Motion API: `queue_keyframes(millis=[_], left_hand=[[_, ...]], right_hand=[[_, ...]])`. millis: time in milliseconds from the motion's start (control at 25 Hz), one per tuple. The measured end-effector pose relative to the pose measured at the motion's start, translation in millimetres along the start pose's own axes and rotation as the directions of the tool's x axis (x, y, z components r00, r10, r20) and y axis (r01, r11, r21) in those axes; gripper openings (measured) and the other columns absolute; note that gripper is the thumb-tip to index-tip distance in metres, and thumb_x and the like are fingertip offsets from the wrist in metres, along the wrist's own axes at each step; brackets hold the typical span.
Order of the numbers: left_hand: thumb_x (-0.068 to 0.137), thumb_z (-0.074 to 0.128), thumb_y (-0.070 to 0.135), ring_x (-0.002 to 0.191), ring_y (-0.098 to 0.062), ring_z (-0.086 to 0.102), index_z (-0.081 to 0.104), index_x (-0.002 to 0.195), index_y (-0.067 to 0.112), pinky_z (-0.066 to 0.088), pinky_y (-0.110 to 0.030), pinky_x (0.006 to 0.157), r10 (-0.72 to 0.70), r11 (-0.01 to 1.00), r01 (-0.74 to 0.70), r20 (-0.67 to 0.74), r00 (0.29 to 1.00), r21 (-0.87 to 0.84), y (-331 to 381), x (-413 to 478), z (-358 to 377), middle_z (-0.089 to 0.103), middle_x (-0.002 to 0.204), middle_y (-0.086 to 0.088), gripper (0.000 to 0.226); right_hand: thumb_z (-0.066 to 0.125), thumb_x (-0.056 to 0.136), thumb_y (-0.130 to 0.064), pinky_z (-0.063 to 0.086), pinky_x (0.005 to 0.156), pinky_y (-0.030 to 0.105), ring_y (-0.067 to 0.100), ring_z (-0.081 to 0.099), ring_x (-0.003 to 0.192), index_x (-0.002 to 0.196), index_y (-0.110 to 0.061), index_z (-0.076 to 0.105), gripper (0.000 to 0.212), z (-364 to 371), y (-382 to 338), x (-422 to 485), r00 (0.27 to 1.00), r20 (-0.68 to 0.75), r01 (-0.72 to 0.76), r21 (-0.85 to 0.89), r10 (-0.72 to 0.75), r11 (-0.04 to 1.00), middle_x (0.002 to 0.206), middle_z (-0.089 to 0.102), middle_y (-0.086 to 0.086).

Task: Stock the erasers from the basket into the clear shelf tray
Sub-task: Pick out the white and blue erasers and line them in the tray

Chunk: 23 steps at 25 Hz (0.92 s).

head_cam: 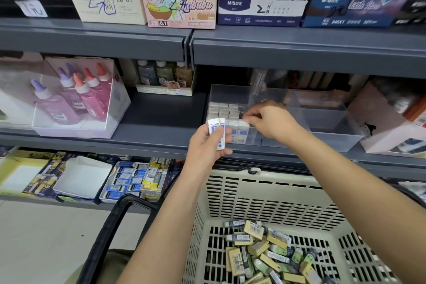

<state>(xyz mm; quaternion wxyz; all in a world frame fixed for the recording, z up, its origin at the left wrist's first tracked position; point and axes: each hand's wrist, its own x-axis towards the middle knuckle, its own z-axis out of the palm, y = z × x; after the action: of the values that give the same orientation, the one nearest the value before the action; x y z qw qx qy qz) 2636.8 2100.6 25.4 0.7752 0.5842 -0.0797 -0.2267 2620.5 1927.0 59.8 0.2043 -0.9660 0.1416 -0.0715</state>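
Note:
A clear shelf tray (322,120) sits on the middle shelf; its left compartment holds rows of white erasers (224,110) standing upright. My left hand (207,147) grips a small stack of white-and-blue erasers (217,132) just in front of the tray's left end. My right hand (268,120) reaches over the tray, its fingertips pinching the top of an eraser (244,129) in the front row. Below, a beige slotted basket (265,193) holds several loose yellow, green and white erasers (265,251).
A box of glue bottles (76,97) stands on the shelf to the left. Boxes of pencil leads (182,4) line the shelf above. A lower shelf holds trays of eraser packs (129,180). A pink box (391,127) flanks the tray on the right.

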Motion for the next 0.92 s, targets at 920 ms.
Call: queue_keyframes(millis=[920], left_hand=[[0.09,0.061,0.017,0.073,-0.002,0.063,0.062,0.101,0.019,0.054,-0.018,0.063,0.127,0.973,-0.108,-0.081,0.989,0.206,-2.0,-1.0,0.4,0.067,0.088,0.001,0.012]], right_hand=[[0.063,0.079,-0.021,0.04,0.07,0.019,0.008,0.056,0.07,0.064,-0.032,0.058,0.019,-25.5,5.9,14.8,0.986,-0.111,-0.104,0.145,0.121,0.984,0.063,0.057,-0.018]])
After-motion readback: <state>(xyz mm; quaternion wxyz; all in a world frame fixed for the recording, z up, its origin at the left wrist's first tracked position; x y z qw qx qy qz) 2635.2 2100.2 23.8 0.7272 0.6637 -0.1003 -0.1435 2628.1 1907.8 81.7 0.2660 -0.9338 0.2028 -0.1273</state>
